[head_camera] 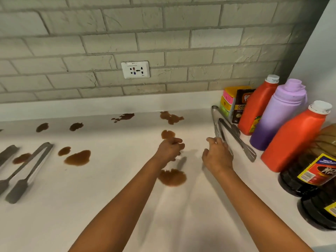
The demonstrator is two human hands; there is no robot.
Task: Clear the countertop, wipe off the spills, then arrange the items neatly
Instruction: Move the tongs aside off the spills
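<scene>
Several brown spills mark the white countertop [109, 197]: a large one [78, 158] at left, one [172, 177] under my left forearm, one [168, 134] just beyond my left hand, more along the back edge [171, 117]. My left hand [171, 148] hovers over the middle with loosely curled fingers and holds nothing. My right hand [217, 155] reaches toward the metal tongs [234, 135] lying at the right; its relaxed fingers touch the tongs' near arm.
A second pair of metal tongs [27, 170] and another utensil [7, 153] lie at the left. Along the right wall stand two orange bottles [254, 110] [294, 137], a purple bottle [278, 115], two dark bottles [309, 175], coloured boxes [228, 100] and a brown packet [241, 104]. A wall socket [135, 69] sits in the brick backsplash.
</scene>
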